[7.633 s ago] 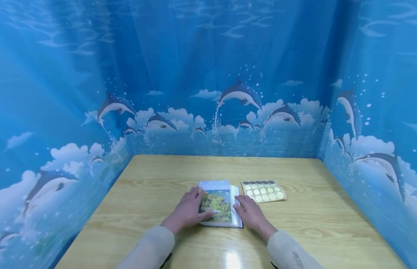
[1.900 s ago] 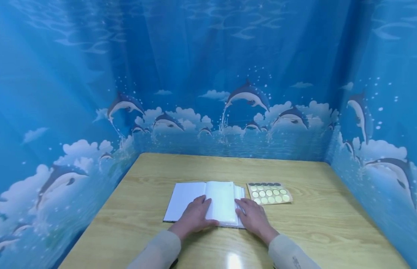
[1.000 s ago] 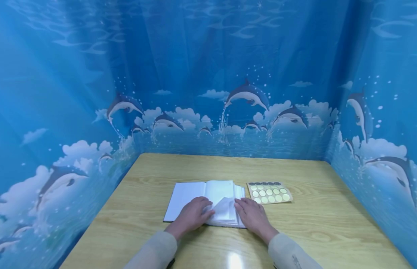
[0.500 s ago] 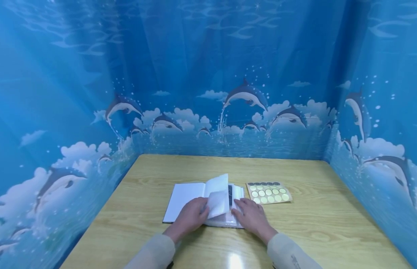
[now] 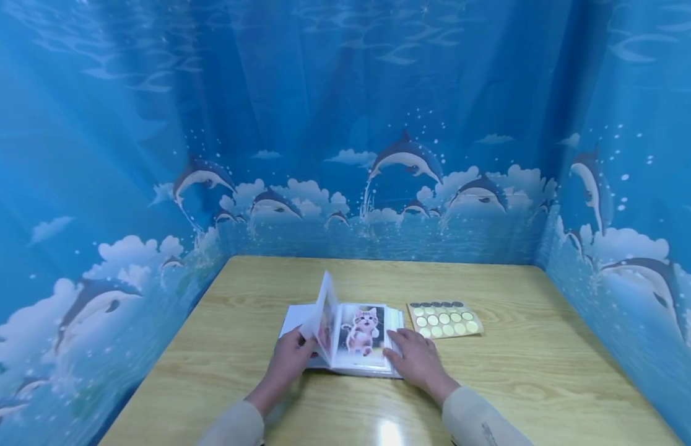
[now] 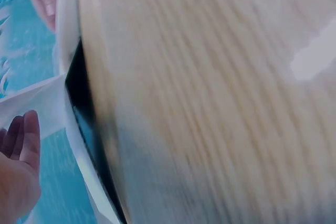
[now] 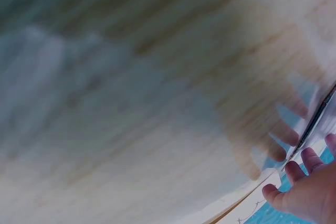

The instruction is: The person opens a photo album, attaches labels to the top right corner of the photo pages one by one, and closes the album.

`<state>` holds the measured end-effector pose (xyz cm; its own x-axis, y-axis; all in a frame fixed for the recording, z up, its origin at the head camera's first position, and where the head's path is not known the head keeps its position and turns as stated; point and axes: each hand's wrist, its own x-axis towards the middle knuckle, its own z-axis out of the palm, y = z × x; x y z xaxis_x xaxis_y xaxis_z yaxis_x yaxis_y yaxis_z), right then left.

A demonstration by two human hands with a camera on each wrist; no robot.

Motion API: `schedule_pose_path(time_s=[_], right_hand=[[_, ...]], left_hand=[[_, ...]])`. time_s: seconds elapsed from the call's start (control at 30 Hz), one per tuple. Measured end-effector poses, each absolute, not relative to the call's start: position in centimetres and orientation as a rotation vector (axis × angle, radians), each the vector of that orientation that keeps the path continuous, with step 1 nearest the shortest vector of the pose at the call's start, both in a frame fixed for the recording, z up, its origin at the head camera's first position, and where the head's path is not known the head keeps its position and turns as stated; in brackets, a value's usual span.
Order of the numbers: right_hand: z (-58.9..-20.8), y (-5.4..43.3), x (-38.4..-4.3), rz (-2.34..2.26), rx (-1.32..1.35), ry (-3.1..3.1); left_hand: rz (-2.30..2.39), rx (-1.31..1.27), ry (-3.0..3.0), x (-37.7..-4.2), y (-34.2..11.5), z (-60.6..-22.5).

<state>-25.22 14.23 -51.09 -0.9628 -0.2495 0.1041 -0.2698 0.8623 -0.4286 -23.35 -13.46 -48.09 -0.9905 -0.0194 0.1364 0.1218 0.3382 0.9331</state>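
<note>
A photo album [image 5: 398, 322] lies spread on the wooden table. My left hand [image 5: 290, 356] holds a raised clear-sleeved page [image 5: 325, 303] by its free edge, at the album's left side; this page stands nearly upright. On the right-hand page a kitten photo [image 5: 363, 331] shows. My right hand [image 5: 415, 358] rests with fingers extended on the album's right edge, touching the page stack. In the left wrist view, my left hand [image 6: 21, 166] is against the pale page [image 6: 37, 103]. The right wrist view has my right hand [image 7: 310, 190] at the album's edge, fingers spread.
A sheet of round gold stickers [image 5: 444, 320] lies right of the album, beyond my right hand. The wooden table [image 5: 212, 378] is bounded at the back and sides by a blue dolphin-print curtain [image 5: 301, 235]. The tabletop reflects light near the front.
Earlier the closed cover showed, then blank inner pages. My left hand has lifted a page and swung it leftward, uncovering the kitten photo. My right hand has stayed at the right edge.
</note>
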Motion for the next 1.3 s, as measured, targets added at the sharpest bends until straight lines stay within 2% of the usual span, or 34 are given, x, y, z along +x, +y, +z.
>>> schedule_pose_path(time_s=[0.13,0.37,1.3], right_hand=[[-51.1,14.3,-25.2,0.702,0.419,-2.986],[-50.9,14.3,-25.1,0.707,0.414,-2.991],[-50.9,14.2,-24.8,0.67,0.394,-3.009]], left_hand=[[-2.028,0.014,-2.265,-23.2,-14.6,-47.5],[-2.194,0.137,-2.112,-23.2,-16.3,-47.5],[-1.577,0.494,-2.792,-24.1,-19.7,-49.2]])
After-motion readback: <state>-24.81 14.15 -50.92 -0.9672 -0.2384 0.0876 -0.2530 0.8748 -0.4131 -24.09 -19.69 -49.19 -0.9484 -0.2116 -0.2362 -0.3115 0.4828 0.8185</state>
